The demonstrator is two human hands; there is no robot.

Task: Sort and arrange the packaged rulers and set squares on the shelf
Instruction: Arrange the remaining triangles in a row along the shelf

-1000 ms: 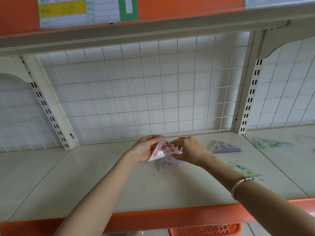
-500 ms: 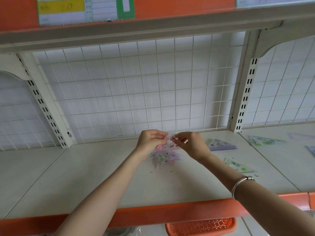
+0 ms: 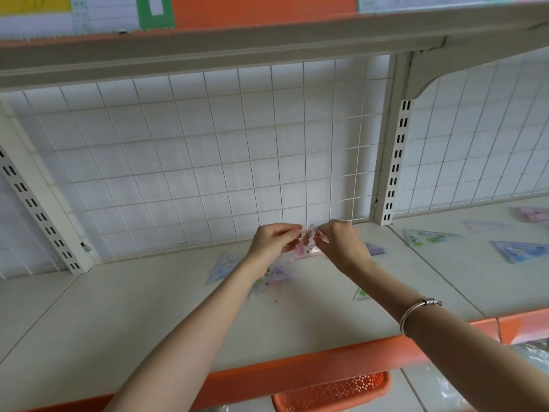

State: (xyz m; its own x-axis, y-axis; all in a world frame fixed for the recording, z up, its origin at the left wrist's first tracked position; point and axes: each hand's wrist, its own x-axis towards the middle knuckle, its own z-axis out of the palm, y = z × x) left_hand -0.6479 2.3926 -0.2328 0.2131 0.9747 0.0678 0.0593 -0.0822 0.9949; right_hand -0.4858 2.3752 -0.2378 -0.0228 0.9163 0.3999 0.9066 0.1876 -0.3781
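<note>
1. Where the slotted post (image 3: pixel 395 162) rises at the back, the cream shelf (image 3: pixel 148 322) runs off to both sides of it, with an orange front lip.
2. Wire grid panel (image 3: pixel 208 162): left of the post, standing behind the shelf.
3. Orange basket (image 3: pixel 332 394): below the shelf, left of the post's line, partly hidden.
4. Left hand (image 3: pixel 271 242): left of the post's foot, fingers curled, pinching the pink set square pack (image 3: pixel 307 243) at its left edge.
5. Right hand (image 3: pixel 341 245): between the left hand and the post, fingers curled, pinching the same pack's right edge.
6. Pink set square pack: tilted between both hands, just left of the post's foot. Its lower end is blurred, so I can't tell if it touches the shelf.
7. Flat on the shelf left of the post:
   - pale blue pack (image 3: pixel 221 267), farthest out
   - purple pack (image 3: pixel 279 275), under the hands
   - green-print pack (image 3: pixel 362 293), by the right forearm
   - violet pack (image 3: pixel 375 249), nearest the post
8. Flat on the shelf right of the post:
   - green pack (image 3: pixel 427 237), nearest
   - lilac pack (image 3: pixel 484 226)
   - blue pack (image 3: pixel 520 251)
   - pink pack (image 3: pixel 534 214), farthest
9. Silver bracelet (image 3: pixel 416 310): on the right wrist, in front of the post.
</note>
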